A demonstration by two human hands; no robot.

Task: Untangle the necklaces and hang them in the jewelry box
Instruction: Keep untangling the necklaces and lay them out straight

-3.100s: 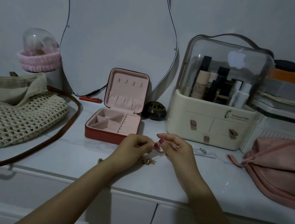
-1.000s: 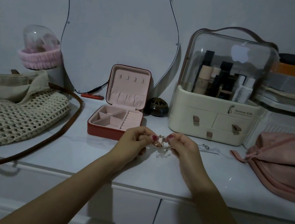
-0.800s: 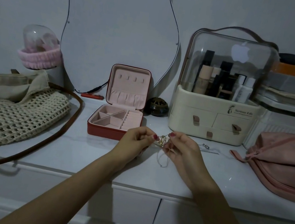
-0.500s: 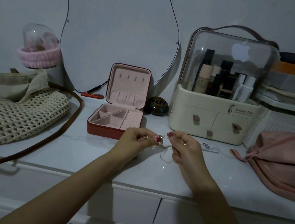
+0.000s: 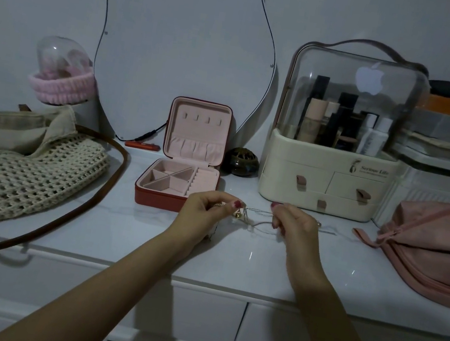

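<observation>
Head camera view, looking forward and down at a white dresser top (image 5: 147, 234). I see two bare forearms reaching in from 6 o'clock. The left hand (image 5: 205, 211) has its fingers curled, pinching a small knot of chain with a gold bead against the thumb. The right hand (image 5: 294, 226), just to the 3 o'clock side, has its fingers curled too, pinching the other end. Between them the necklaces (image 5: 254, 218) are held just above the surface: one thin strand is stretched nearly straight, another sags in a loop below it.

I judge the untangling to be underway and not finished, since a cluster is bunched at the left fingertips. How many chains there are I cannot tell; they are too fine. The jewelry box (image 5: 184, 175) stands open at 11 o'clock from the hands, its lid upright, and the four small hooks (image 5: 202, 119) in the lid show nothing hanging. So all the hanging is left to do.

Around the dresser top: a knitted bag (image 5: 23, 178) with a brown strap lies at 9 o'clock, a cream cosmetics organizer (image 5: 322, 186) with a clear dome stands at 1 o'clock, and a pink pouch (image 5: 436, 250) lies at 3 o'clock. A curved mirror (image 5: 179, 43) leans against the grey wall at 12 o'clock. The room is dim.
</observation>
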